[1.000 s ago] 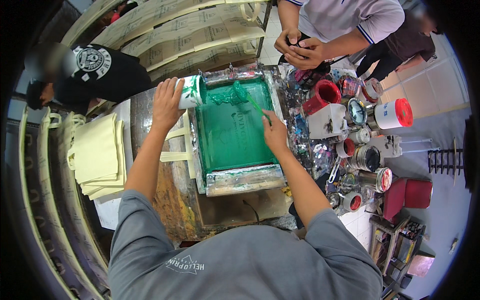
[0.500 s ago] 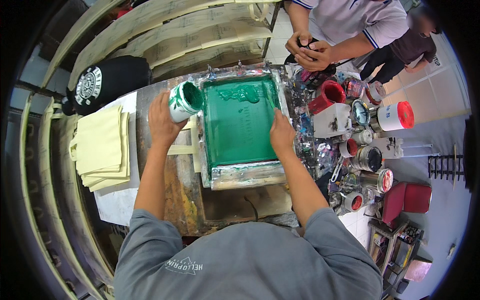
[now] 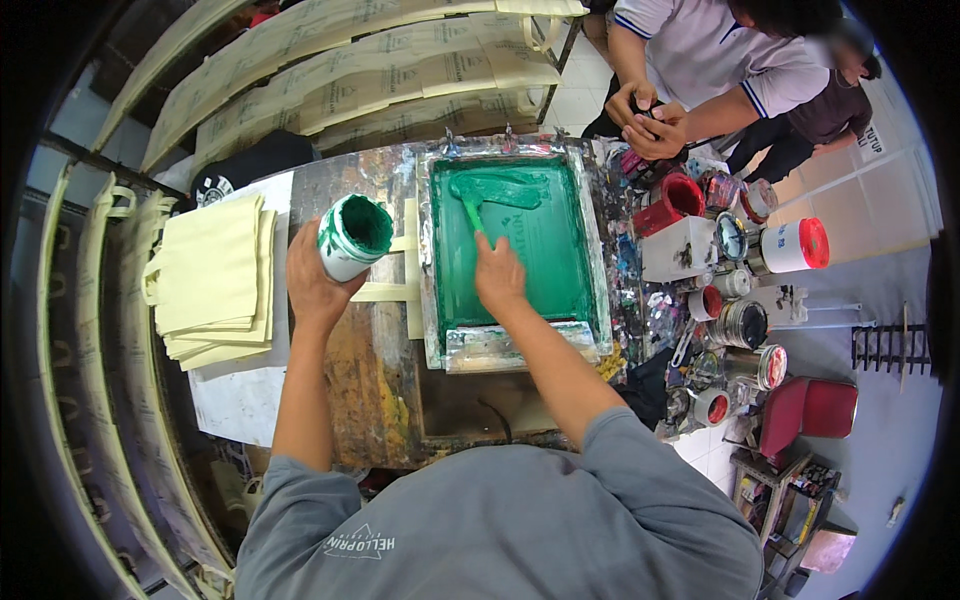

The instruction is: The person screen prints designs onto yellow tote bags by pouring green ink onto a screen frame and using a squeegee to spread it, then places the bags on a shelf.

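Observation:
My left hand (image 3: 310, 285) is wrapped round a white tub (image 3: 345, 265) smeared with green ink, its mouth tilted toward the screen. Thick green ink coats the tub's inside. In my right hand (image 3: 500, 275) is a green stick-like spatula (image 3: 474, 213), whose far end sits in a thick patch of green ink (image 3: 515, 190) near the top of the screen. The screen printing frame (image 3: 432, 300) lies on the table, its mesh covered in green, with faint lettering showing through. Cream fabric with a strap (image 3: 385, 292) sticks out from under the frame's left side.
A stack of cream bags (image 3: 210, 275) lies on the left. Racks of printed bags (image 3: 400, 85) stand behind. Ink pots, including a red one (image 3: 675, 198), crowd the right side. A wooden bar (image 3: 520, 345) rests along the frame's near edge. Another person's hands (image 3: 650, 122) hold a small dark object.
My right hand has moved left across the screen, bringing the spatula from the right edge to the ink patch's left part. The tub stays in my left hand, slightly lower.

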`<state>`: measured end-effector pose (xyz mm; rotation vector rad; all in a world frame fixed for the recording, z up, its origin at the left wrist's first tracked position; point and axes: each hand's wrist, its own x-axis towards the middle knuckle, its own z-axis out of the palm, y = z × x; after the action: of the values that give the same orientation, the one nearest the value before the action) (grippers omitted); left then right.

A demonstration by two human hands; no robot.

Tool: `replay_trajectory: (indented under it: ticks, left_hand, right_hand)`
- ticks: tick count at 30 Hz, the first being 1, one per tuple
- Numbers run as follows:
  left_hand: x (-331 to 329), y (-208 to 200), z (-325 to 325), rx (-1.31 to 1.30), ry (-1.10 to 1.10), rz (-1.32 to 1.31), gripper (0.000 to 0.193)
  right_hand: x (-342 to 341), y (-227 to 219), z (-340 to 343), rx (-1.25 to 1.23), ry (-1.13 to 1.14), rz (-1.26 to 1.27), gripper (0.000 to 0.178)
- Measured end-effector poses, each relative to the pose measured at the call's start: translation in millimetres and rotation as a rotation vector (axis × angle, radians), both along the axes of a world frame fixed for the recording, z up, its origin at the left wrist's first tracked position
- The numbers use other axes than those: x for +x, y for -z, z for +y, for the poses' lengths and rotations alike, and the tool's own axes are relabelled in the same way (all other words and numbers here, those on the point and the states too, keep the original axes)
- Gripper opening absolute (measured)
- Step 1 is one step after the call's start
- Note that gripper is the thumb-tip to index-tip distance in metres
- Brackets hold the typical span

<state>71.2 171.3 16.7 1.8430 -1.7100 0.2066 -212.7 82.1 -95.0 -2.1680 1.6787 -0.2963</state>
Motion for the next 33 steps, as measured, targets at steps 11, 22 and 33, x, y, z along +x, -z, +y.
replay_trajectory:
  ticks: [11,22,33]
  left_hand:
    - [-31,-6,-17,-0.019,0.053,0.058,0.103]
    - [-67,-18,-26,-0.034,0.130,0.065,0.104]
    - [-91,-24,-16,0.031,0.162,0.136,0.106]
  right_hand:
    - [-141,10,-48,-0.286,-0.216,0.284,0.056]
    - [-139,6,-22,-0.166,0.221,-0.157,0.037]
    - [-182,-29,-10,-0.020,-0.114,0.251,0.034]
